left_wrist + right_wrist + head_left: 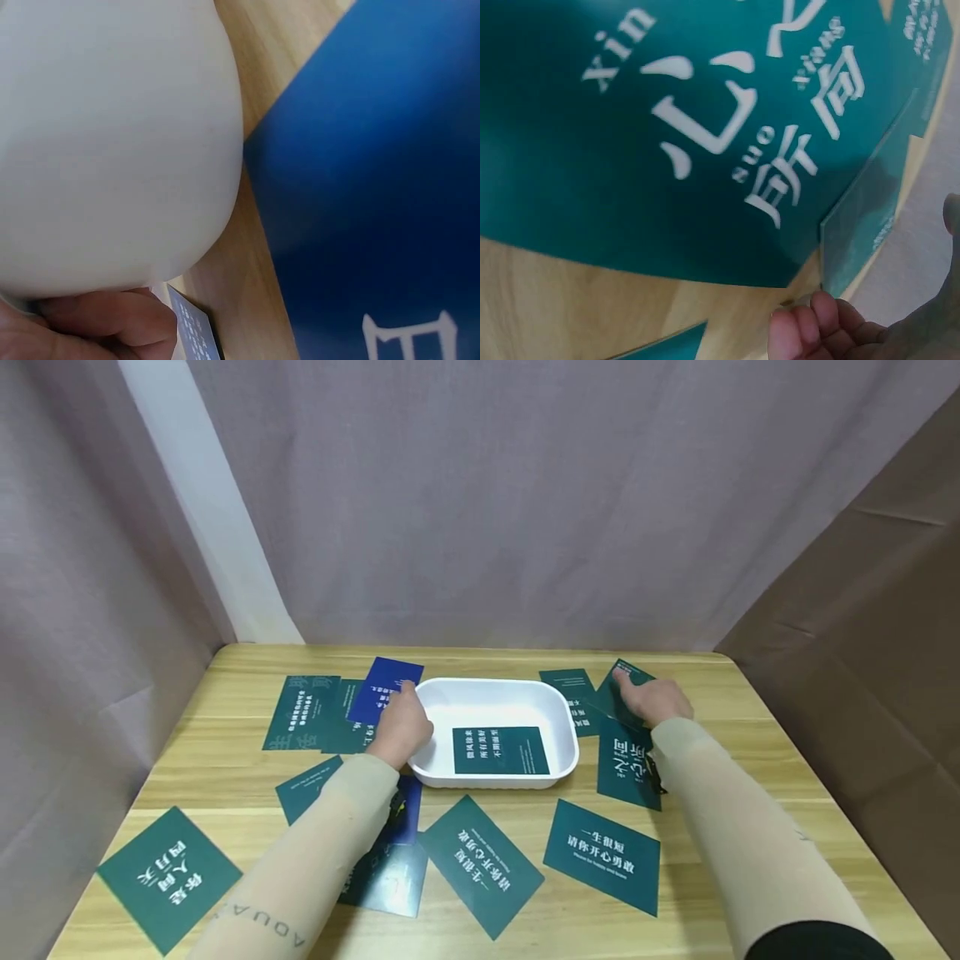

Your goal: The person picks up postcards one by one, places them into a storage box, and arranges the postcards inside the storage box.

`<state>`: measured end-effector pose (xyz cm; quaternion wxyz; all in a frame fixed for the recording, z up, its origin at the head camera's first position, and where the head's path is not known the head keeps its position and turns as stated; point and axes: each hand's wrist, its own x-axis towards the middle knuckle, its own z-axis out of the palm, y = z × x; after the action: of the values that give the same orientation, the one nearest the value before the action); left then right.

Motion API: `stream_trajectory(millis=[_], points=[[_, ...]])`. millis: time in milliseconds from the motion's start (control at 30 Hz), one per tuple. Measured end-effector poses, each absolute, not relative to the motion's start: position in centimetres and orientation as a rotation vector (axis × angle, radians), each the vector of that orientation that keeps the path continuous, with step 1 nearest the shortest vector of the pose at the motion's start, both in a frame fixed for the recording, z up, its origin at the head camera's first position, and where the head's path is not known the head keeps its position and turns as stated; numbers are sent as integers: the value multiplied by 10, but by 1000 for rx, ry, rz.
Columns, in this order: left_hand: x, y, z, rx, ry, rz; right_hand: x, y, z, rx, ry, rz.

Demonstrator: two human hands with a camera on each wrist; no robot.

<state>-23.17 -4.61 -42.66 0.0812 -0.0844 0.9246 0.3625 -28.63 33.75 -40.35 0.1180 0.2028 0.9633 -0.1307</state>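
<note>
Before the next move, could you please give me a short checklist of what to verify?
1. White tray upright on the table: ok.
2. Green card lying within the tray: ok.
3. Far blue card clear of others: not ok; it overlaps another green card.
4. Left hand holding that blue card: cannot tell; contact is hidden.
5. Right hand gripping the far-right green card: cannot tell; contact is unclear.

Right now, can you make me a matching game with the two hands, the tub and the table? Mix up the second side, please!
Things:
1. Tub
2. Table
3. Left hand
4. Right hand

Clues:
A. At the green cards right of the tub
B. At the tub's left end
C. White
D. Light wood

Right pairs: 1-C, 2-D, 3-B, 4-A
</note>
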Motion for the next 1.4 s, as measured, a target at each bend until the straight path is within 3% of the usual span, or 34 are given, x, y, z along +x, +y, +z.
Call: stream_trajectory(millis=[467,1400], points=[[-231,-45,-429,-256,2774,1092,-292,332,-413,592,2776,-96],[-232,-45,-428,-251,2800,1036,-298,330,-409,734,2742,-209]])
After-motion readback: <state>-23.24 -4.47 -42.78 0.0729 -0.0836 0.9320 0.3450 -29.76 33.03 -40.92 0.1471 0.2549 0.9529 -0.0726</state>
